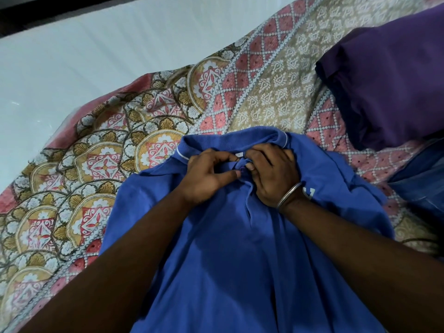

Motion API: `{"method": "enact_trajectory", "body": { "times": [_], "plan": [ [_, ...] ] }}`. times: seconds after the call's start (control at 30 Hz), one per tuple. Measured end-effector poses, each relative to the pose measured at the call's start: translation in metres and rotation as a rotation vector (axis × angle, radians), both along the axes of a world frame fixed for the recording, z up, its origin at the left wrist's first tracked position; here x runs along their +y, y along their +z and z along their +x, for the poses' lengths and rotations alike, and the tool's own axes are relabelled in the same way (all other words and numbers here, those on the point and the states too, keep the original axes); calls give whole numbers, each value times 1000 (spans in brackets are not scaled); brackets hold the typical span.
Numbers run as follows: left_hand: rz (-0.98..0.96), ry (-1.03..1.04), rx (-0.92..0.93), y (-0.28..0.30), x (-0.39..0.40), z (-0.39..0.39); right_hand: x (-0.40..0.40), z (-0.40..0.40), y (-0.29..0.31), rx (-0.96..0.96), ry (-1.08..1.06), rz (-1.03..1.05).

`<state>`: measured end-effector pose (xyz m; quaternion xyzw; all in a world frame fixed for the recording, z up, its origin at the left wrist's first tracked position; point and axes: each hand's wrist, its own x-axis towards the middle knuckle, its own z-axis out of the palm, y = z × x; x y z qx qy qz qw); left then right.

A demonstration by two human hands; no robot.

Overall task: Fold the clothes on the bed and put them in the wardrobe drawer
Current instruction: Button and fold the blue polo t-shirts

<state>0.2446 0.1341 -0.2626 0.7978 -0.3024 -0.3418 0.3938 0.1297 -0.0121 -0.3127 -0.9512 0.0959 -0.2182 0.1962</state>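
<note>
The bed (168,111) under its patterned sheet carries my blue shirt (240,248), spread face up right in front of me, collar away from me. A purple cloth (389,87) lies folded at the far right, apart from it. My left hand (209,176) and right hand (271,174) meet just below the collar (230,138), fingers curled, both pinching the placket around what looks like a button (242,169). The knit looks soft, light and limp, so it will sag and crease; I'd hold it at the shoulders or hem to fold.
</note>
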Motion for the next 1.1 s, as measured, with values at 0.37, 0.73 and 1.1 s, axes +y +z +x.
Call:
{"method": "enact_trajectory", "body": {
  "times": [0.37, 0.73, 1.1],
  "plan": [
    [-35, -61, 55, 9, 5, 4, 1, -1, 6, 48, 14, 69],
    [194, 35, -674, -3, 13, -12, 3, -2, -2, -28, -23, -17],
    [-24, 44, -742, -19, 25, -22, -5, -34, 31, -114, 140, -179]
  ]
}}
